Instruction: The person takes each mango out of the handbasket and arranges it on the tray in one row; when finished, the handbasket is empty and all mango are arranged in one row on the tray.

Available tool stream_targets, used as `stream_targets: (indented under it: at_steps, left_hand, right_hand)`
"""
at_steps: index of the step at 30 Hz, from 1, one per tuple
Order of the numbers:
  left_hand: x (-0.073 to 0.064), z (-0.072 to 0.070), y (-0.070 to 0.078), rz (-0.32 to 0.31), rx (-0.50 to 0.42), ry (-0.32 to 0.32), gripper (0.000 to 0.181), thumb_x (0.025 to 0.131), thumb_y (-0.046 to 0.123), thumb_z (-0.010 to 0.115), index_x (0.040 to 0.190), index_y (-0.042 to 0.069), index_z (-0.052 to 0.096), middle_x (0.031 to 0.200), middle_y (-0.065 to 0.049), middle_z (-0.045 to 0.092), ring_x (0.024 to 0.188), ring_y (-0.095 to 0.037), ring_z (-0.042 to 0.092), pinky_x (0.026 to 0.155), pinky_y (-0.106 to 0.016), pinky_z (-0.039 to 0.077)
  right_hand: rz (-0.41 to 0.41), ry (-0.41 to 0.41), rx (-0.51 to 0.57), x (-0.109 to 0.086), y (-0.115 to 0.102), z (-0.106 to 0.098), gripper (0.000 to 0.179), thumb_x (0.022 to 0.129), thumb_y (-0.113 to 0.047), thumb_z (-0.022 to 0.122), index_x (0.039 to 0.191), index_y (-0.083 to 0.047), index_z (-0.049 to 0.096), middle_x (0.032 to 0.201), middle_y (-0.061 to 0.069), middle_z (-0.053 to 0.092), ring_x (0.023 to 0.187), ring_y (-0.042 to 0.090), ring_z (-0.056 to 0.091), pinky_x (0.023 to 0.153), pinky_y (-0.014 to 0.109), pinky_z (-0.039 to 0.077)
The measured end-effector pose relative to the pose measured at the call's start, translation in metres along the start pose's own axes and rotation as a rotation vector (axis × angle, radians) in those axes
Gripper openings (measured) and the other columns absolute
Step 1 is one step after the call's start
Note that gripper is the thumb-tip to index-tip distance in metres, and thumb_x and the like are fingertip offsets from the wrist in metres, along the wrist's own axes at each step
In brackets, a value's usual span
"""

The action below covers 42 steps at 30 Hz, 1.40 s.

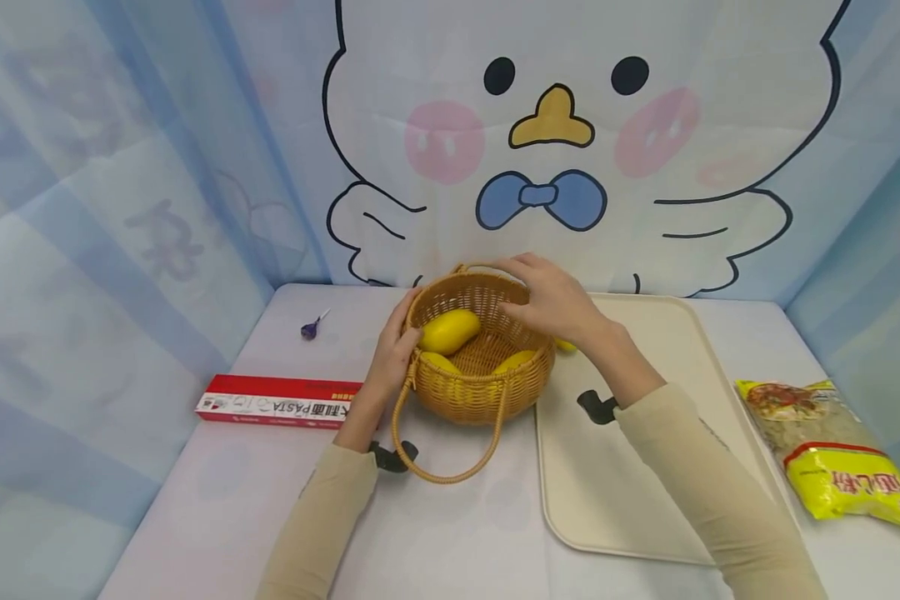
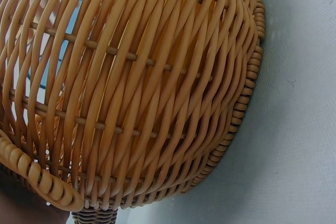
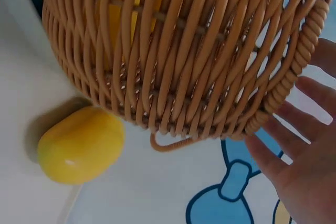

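A round wicker basket (image 1: pixel 472 400) stands mid-table, its handle (image 1: pixel 450 479) folded toward the person. Inside lie several smooth yellow fruits, mango-like in shape; one yellow fruit (image 1: pixel 450 332) rests high against the left wall. The left hand (image 1: pixel 393 350) grips the basket's left rim, thumb over the edge. At the far right rim is the right hand (image 1: pixel 555 300), fingers spread, fingertips right at the woven edge in the right wrist view. Another yellow fruit (image 3: pixel 81 145) lies outside the basket, mostly hidden behind it in the head view. Weave fills the left wrist view.
Right of the basket lies a cream tray (image 1: pixel 645 500), partly under the right forearm. A yellow food packet (image 1: pixel 832 454) sits beyond it. On the left are a red pasta box (image 1: pixel 277 402) and a small wrapped lollipop (image 1: pixel 311 328). A printed curtain (image 1: pixel 450 233) hangs behind the table.
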State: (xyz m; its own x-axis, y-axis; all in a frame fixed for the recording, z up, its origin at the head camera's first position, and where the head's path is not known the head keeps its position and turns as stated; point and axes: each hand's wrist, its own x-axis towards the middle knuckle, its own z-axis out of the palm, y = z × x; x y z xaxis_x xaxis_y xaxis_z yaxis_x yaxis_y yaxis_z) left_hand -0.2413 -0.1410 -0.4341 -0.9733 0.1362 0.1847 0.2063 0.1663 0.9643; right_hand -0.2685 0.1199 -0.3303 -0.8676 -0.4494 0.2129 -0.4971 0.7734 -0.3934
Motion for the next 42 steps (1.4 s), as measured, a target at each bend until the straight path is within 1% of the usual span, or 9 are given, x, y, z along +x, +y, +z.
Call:
stream_targets:
  at_steps: [5, 10, 15, 18, 22, 26, 29, 36, 42]
  left_hand:
    - [0.000, 0.001, 0.001, 0.005, 0.013, 0.007, 0.064, 0.097, 0.018, 0.039, 0.156, 0.038, 0.025, 0.164, 0.012, 0.022, 0.151, -0.016, 0.024, 0.125, -0.046, 0.022]
    - [-0.001, 0.001, 0.000, 0.019, 0.032, 0.022, 0.064, 0.096, 0.019, 0.040, 0.154, 0.043, 0.027, 0.162, 0.015, 0.025, 0.149, -0.014, 0.027, 0.124, -0.046, 0.024]
    - [0.000, 0.000, 0.000, 0.020, 0.025, 0.008, 0.063, 0.098, 0.018, 0.039, 0.154, 0.042, 0.026, 0.162, 0.016, 0.024, 0.150, -0.014, 0.026, 0.124, -0.046, 0.023]
    - [0.001, -0.001, 0.003, 0.005, 0.012, -0.007, 0.063, 0.099, 0.016, 0.039, 0.156, 0.038, 0.024, 0.164, 0.013, 0.021, 0.151, -0.016, 0.024, 0.124, -0.046, 0.022]
    - [-0.005, -0.002, 0.018, -0.021, -0.007, -0.027, 0.065, 0.098, 0.012, 0.039, 0.159, 0.027, 0.022, 0.166, 0.006, 0.020, 0.152, -0.021, 0.023, 0.125, -0.047, 0.022]
    - [-0.011, -0.003, 0.034, -0.029, -0.010, -0.038, 0.066, 0.097, 0.010, 0.039, 0.159, 0.022, 0.022, 0.166, 0.001, 0.022, 0.152, -0.022, 0.024, 0.125, -0.045, 0.022]
    - [-0.013, -0.002, 0.037, -0.025, -0.010, -0.040, 0.066, 0.097, 0.010, 0.039, 0.159, 0.022, 0.022, 0.166, 0.001, 0.022, 0.152, -0.022, 0.023, 0.125, -0.045, 0.022]
    - [-0.013, -0.003, 0.037, -0.022, -0.008, -0.028, 0.065, 0.097, 0.010, 0.040, 0.159, 0.023, 0.024, 0.165, 0.003, 0.023, 0.152, -0.020, 0.024, 0.125, -0.044, 0.021]
    - [-0.012, -0.002, 0.036, -0.028, -0.022, -0.038, 0.065, 0.098, 0.011, 0.040, 0.159, 0.025, 0.023, 0.166, 0.004, 0.022, 0.152, -0.019, 0.023, 0.125, -0.043, 0.021]
  right_hand:
    - [-0.032, -0.077, 0.011, 0.008, -0.008, 0.009, 0.064, 0.088, -0.026, 0.071, 0.147, -0.024, 0.048, 0.149, 0.004, 0.050, 0.134, 0.028, 0.050, 0.108, 0.052, 0.045]
    - [-0.086, -0.134, -0.026, 0.020, -0.013, 0.023, 0.062, 0.087, -0.024, 0.071, 0.146, -0.020, 0.051, 0.153, 0.005, 0.047, 0.140, 0.028, 0.045, 0.113, 0.049, 0.041]
    - [-0.094, -0.243, -0.040, 0.033, -0.014, 0.039, 0.062, 0.088, -0.023, 0.070, 0.146, -0.017, 0.050, 0.145, 0.007, 0.054, 0.124, 0.025, 0.057, 0.102, 0.043, 0.050]
    - [-0.072, -0.306, -0.021, 0.038, -0.015, 0.046, 0.061, 0.089, -0.022, 0.070, 0.147, -0.017, 0.049, 0.146, 0.006, 0.053, 0.125, 0.026, 0.057, 0.104, 0.044, 0.049]
    - [-0.061, -0.365, -0.002, 0.041, -0.016, 0.055, 0.061, 0.090, -0.022, 0.069, 0.148, -0.018, 0.048, 0.153, 0.008, 0.046, 0.142, 0.029, 0.043, 0.117, 0.048, 0.036]
    - [-0.065, -0.400, 0.006, 0.043, -0.015, 0.063, 0.062, 0.091, -0.023, 0.069, 0.149, -0.018, 0.047, 0.156, 0.008, 0.044, 0.148, 0.030, 0.035, 0.121, 0.049, 0.029]
    - [-0.066, -0.420, 0.002, 0.044, -0.014, 0.066, 0.064, 0.090, -0.022, 0.070, 0.149, -0.020, 0.047, 0.157, 0.007, 0.041, 0.148, 0.029, 0.034, 0.121, 0.049, 0.029]
    - [-0.143, -0.495, -0.075, 0.045, -0.012, 0.073, 0.074, 0.087, -0.017, 0.071, 0.153, -0.024, 0.039, 0.162, 0.004, 0.031, 0.151, 0.027, 0.028, 0.123, 0.049, 0.025]
    - [-0.080, -0.510, -0.101, 0.046, -0.010, 0.074, 0.073, 0.087, -0.018, 0.069, 0.153, -0.028, 0.039, 0.164, 0.008, 0.026, 0.151, 0.031, 0.028, 0.122, 0.052, 0.027]
